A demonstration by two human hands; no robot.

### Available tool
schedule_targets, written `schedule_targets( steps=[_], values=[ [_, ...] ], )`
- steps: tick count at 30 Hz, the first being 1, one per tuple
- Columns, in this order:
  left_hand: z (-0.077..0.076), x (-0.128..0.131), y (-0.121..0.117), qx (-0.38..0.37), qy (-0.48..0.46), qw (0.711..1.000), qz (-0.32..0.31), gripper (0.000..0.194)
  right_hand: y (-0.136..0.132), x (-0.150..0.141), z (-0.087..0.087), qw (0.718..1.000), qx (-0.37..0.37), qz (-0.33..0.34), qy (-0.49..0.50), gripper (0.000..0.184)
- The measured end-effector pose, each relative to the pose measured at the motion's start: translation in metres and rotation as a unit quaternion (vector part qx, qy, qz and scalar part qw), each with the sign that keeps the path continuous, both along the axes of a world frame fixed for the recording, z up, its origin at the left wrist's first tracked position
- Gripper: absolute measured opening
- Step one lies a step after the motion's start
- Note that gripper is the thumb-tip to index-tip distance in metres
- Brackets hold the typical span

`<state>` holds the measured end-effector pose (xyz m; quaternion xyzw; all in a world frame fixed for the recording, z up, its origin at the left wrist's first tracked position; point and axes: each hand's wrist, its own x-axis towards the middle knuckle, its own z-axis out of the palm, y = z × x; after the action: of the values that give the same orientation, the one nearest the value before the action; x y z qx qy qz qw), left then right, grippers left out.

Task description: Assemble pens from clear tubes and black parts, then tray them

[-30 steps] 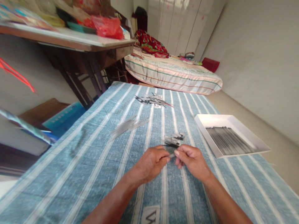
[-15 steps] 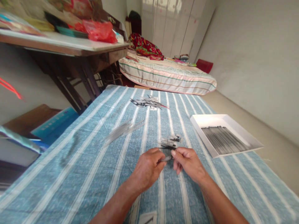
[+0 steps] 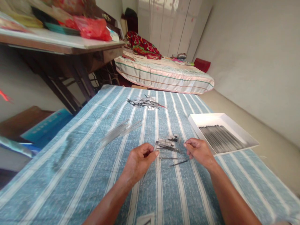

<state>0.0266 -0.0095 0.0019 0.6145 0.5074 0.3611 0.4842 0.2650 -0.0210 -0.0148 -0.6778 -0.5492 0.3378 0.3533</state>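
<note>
Pinched between the thumb and fingers of my left hand (image 3: 140,159) is a slim, see-through pen-like stick (image 3: 156,145) with a dark end, slanting down under the palm. My right hand (image 3: 199,151) is apart from it, to the right, its fingertips pressed together; whatever they hold is too small to make out. Between the hands, thin black rods (image 3: 169,148) lie on the striped cloth, with another dark rod (image 3: 179,162) nearer me. Just beyond is a small cluster of clear pieces with black ends (image 3: 173,138).
An open white box (image 3: 246,140) at the right holds a row of dark slim sticks (image 3: 220,137). Clear thin tubes (image 3: 117,132) lie left of centre, and a pile of mixed dark strips (image 3: 146,102) farther back. A side table (image 3: 93,45) stands at the left, a bed (image 3: 164,75) behind.
My hands have moved apart, the right one shifting right and up. The dark rods between them now show on the cloth. The view has turned slightly right.
</note>
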Motion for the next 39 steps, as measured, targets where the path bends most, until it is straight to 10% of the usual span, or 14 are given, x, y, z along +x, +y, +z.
schedule_targets(
  steps=[39],
  values=[
    [0.001, -0.005, 0.011, -0.119, -0.257, 0.945, 0.164, 0.026, -0.005, -0.007, 0.001, 0.972, -0.005, 0.143, -0.185, 0.011]
  ],
)
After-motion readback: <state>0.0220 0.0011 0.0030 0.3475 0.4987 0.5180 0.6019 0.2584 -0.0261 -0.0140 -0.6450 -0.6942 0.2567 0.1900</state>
